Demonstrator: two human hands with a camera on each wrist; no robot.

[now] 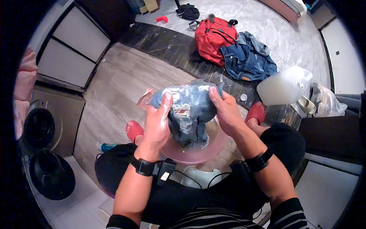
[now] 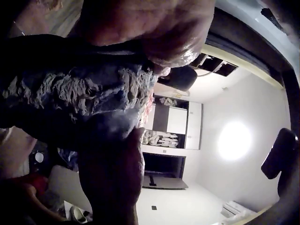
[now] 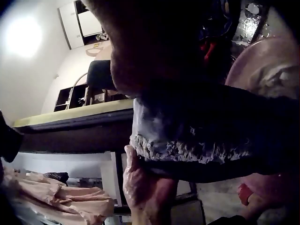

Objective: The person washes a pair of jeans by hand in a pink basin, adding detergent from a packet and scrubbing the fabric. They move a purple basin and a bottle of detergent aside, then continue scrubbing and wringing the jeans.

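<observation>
Both hands stretch a wet blue denim garment [image 1: 196,101] between them, its frayed white patches facing up. The left hand [image 1: 158,124] grips its left edge with the thumb on top; the right hand [image 1: 228,112] pinches the other edge the same way. The lower part of the cloth hangs into a pink basin [image 1: 187,155] of cloudy water. In the left wrist view the frayed denim [image 2: 70,93] spans between the two hands. The right wrist view shows the denim [image 3: 187,145] with the left hand [image 3: 145,192] at its edge.
Red slippers [image 1: 134,131] flank the basin. Beyond lie a red backpack [image 1: 213,40], a denim piece [image 1: 249,59] and a white jug [image 1: 284,86]. A light green stool [image 1: 198,175] stands near the person; black round items [image 1: 51,175] are at left.
</observation>
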